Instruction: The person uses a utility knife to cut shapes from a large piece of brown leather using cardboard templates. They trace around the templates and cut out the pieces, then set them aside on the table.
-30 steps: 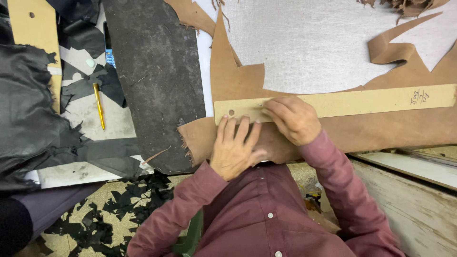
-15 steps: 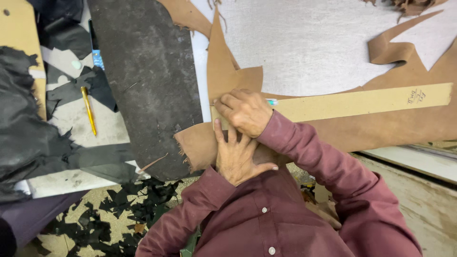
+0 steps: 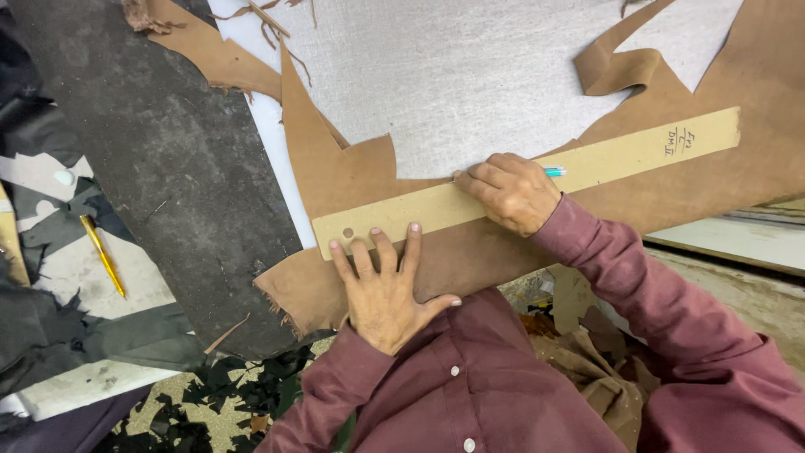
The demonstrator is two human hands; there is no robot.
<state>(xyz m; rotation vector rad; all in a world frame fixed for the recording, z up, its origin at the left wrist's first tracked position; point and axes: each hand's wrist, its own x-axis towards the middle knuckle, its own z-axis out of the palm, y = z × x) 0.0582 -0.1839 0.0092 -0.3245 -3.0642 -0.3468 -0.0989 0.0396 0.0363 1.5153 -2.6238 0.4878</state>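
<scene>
Covering the grey bench (image 3: 470, 92) (scrap-littered floor (image 3: 201, 411)), brown leather (image 3: 352, 176).

No packages, signs or screens show here. The only marking is a small patch of dark handwriting (image 3: 679, 141) near the far right end of the long tan cardboard strip (image 3: 587, 168) that lies slantwise across the brown leather (image 3: 352, 180). It sits in 3 short stacked lines on the bare cardboard, well apart from both hands, with no sticker or printed tag around it.
</scene>
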